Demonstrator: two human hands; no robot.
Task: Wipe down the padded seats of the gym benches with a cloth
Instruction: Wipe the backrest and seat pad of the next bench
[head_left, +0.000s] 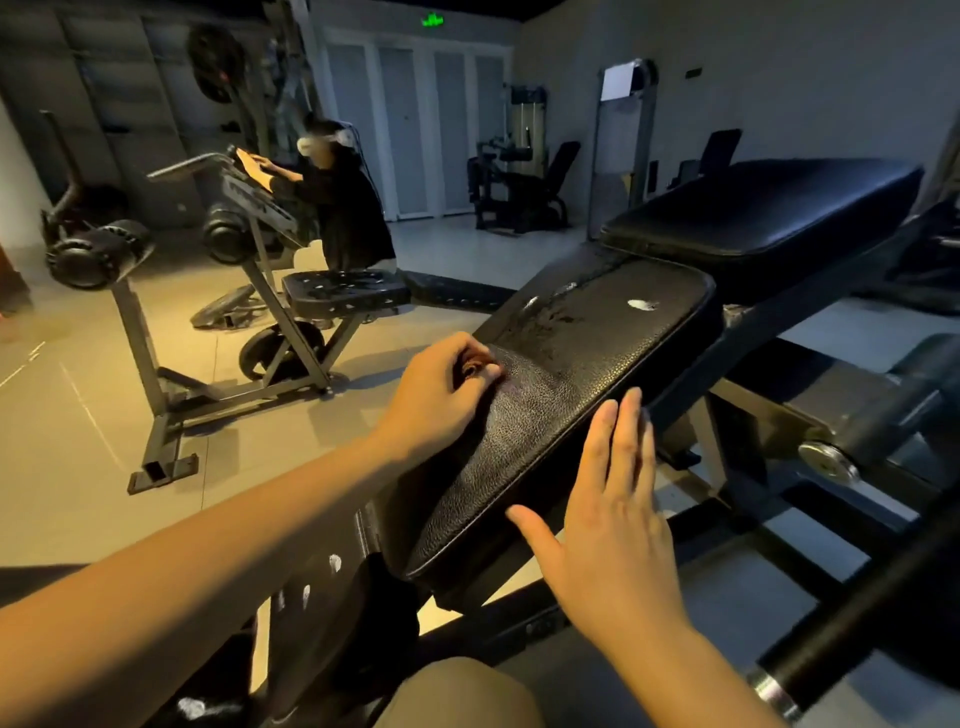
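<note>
A black padded seat (571, 374) of a gym bench slopes up in front of me, its leather cracked and torn near the top. Behind it lies the longer black back pad (753, 218). My left hand (441, 387) is at the seat's left edge, fingers curled round a small bunched reddish-brown cloth (470, 370) pressed against the leather. My right hand (615, 514) lies flat with straight fingers on the seat's near right edge, holding nothing.
The bench's metal frame (810, 441) and a bar (852, 618) run to my right. To the left stands a hyperextension machine (270, 312) with a person (343, 202) at it. Weight machines (519, 187) stand at the back. Tiled floor (78, 405) lies between.
</note>
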